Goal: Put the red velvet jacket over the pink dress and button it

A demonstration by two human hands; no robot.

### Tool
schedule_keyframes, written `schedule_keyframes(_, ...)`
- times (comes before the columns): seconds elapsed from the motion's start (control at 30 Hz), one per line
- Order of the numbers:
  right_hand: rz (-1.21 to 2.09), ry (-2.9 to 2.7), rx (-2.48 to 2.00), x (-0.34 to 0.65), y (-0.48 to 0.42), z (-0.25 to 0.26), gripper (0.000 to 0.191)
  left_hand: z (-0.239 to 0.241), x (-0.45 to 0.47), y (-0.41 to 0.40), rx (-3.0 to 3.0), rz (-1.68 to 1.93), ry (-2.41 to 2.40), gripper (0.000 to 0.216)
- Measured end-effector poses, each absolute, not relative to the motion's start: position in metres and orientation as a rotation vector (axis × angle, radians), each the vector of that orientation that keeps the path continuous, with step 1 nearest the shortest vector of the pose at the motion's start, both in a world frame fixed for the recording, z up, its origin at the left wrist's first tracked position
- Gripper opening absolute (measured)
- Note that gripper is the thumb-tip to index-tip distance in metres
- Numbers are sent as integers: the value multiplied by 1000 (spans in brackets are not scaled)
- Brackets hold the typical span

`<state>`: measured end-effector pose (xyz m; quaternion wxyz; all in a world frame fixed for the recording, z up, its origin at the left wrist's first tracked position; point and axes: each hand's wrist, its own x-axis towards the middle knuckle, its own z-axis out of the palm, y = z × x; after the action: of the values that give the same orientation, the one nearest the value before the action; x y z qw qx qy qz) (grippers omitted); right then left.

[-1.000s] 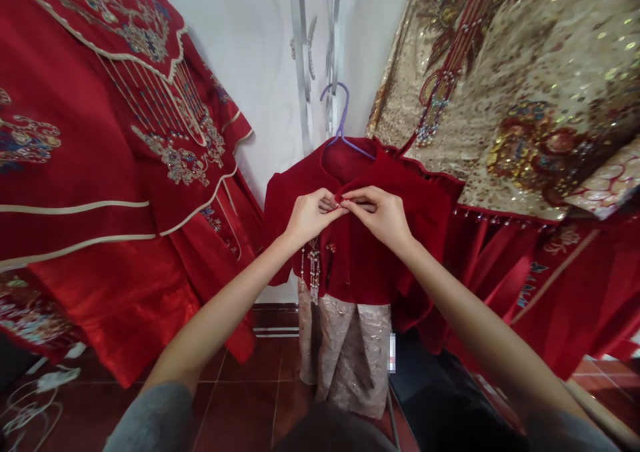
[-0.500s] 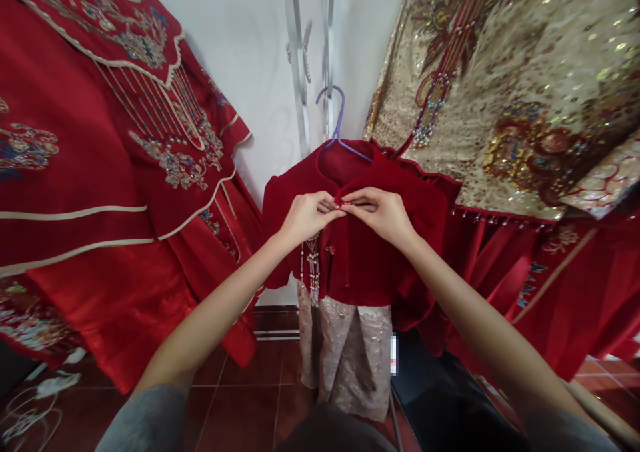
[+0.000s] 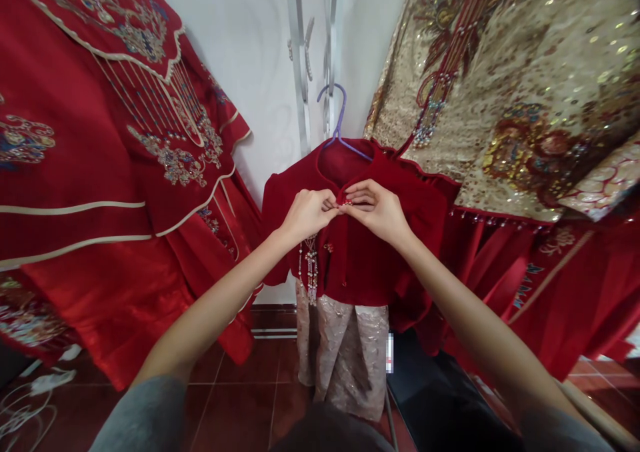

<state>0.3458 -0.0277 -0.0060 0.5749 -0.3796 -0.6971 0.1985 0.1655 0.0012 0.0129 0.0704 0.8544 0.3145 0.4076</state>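
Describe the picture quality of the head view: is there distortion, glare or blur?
Head view: wide-angle distortion bulges the edges and tilts the metal rack; light is soft and even, with glints on the gold sequined garment; the left hand and right hand pinching the red jacket are sharp; one tag below is pixelated.

- A white wall (image 3: 250,72) is seen behind a metal stand (image 3: 300,59)
- The floor (image 3: 235,399) is laid with dark red tiles
- White cables (image 3: 30,399) are laid there
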Motion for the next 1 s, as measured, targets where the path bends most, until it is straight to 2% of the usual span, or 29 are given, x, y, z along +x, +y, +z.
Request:
schedule_keyframes(0.27, 526, -1657, -899, 348, -25, -2, 36, 22, 165, -2, 2756, 1122, 928, 8)
schedule_keyframes(0.63, 648, -1730, -869, 352, -18, 0, 35, 43, 165, 6, 3167, 705, 820, 11)
schedule_keyframes(0.73, 601, -1732, -838, 352, -16, -6, 34, 37, 166, 4, 3144, 765, 778, 11)
schedule_keyframes(0.8, 552, -1684, -805, 348, -18, -15, 37, 25, 167, 2, 2942, 946, 774, 9)
schedule_keyframes(0.87, 480, -1608, -778, 341, -23, -31, 47, 7, 168, 0, 2575, 1137, 737, 7)
schedule_keyframes(1.0, 154, -1592, -777, 320, -39, -71, 94, -24, 175, -5, 1790, 1265, 632, 19)
